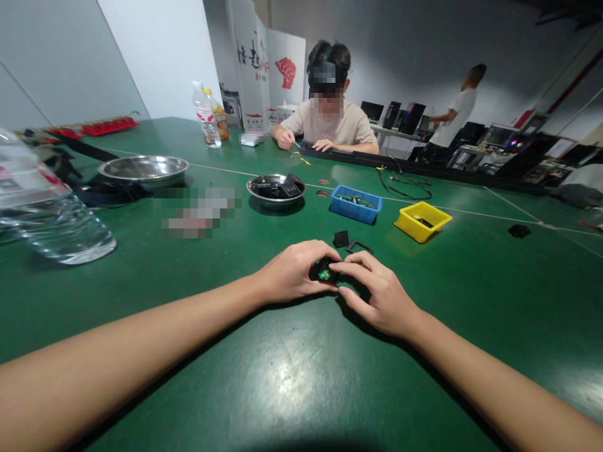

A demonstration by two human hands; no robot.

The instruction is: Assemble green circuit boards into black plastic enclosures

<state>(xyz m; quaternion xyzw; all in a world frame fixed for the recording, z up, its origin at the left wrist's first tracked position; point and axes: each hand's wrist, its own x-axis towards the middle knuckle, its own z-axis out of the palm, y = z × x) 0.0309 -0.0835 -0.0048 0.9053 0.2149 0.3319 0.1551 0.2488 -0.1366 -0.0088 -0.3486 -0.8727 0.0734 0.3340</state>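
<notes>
My left hand [301, 270] is closed around a small black plastic housing [316, 271], gripping it between thumb and fingers. A green circuit board [325, 274] shows inside the housing. From the right, my right hand [377, 289] reaches over with its index finger on the board or the housing's edge; its thumb is stretched below, and the fingers are apart. Just beyond my hands lie a black square plate [340, 238] and a black rectangular frame [360, 247]. Whether the right fingertips pinch a small part cannot be made out.
Farther off stand a steel bowl [276, 202] of black parts, a blue bin [355, 210] of circuit boards and a yellow bin [419, 229]. A water bottle [51, 207] and a steel plate [146, 172] are at left. Across the table sits a person [330, 122]; a cable [405, 185] lies nearby.
</notes>
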